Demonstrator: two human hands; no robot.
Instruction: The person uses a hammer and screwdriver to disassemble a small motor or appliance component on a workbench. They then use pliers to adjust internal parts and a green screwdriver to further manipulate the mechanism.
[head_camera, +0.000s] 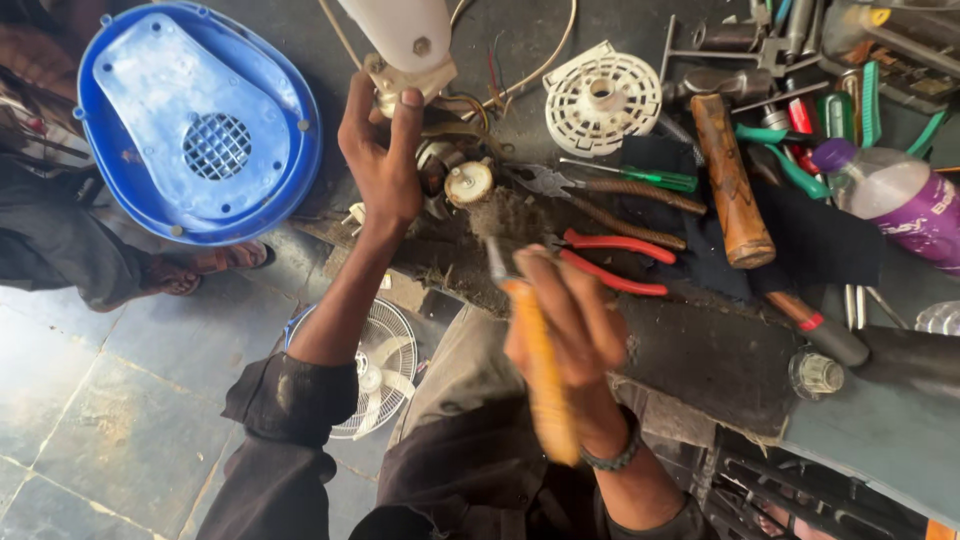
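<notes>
Sleeves and forearms fill the near edge; just beyond them the right hand is closed around a yellow-handled screwdriver, its shaft blurred and pointing up toward the bench. Fingers wrap the handle fully — a firm fist, nothing else in it. Further out, the left hand reaches to the small motor assembly, thumb and fingers pinching the metal bracket under a white plastic housing; the grip looks snug, though how much of the part it encloses I cannot tell. The work seems to be at the point of steadying the motor so the driver can be brought to a fastener; the next move would call for lining the tip up with a screw while the left hand stops the piece from turning. Beside the motor lie red-handled pliers and a wooden-handled hammer on the dark workbench. A white slotted disc sits beyond, and well off to the left a blue fan cover — held by another person.
</notes>
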